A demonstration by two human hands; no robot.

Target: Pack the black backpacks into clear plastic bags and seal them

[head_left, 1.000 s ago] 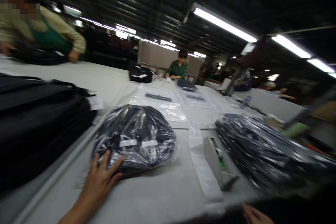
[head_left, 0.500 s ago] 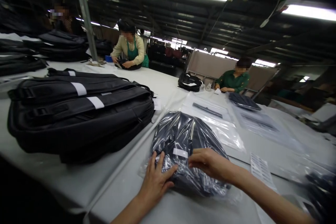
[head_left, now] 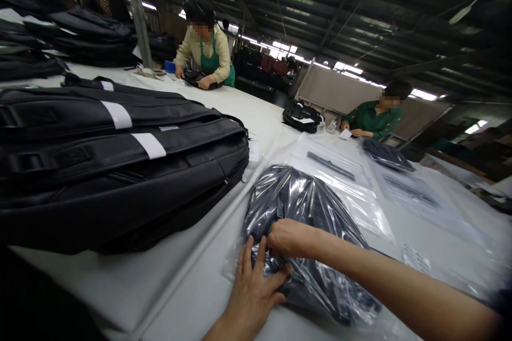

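On the far left a stack of black bags [head_left: 120,165] lies on the white tabletop [head_left: 132,282], with white tape strips across the upper ones. Just right of the stack, near me, a dark bag sealed in clear plastic [head_left: 304,229] rests flat on the tabletop. My left hand [head_left: 256,287] lies on its near edge, fingers spread and pressed flat onto the plastic. My right hand [head_left: 286,237] reaches in from the right and sits just above my left, fingers curled together and pinching the plastic at the near end of the wrapped bag. Beyond it, flat clear plastic sleeves [head_left: 344,181] lie on the tabletop. At the far side, a person in a green apron [head_left: 206,50] handles a dark bag, and further right a person in a green shirt [head_left: 374,117] sits at the tabletop.
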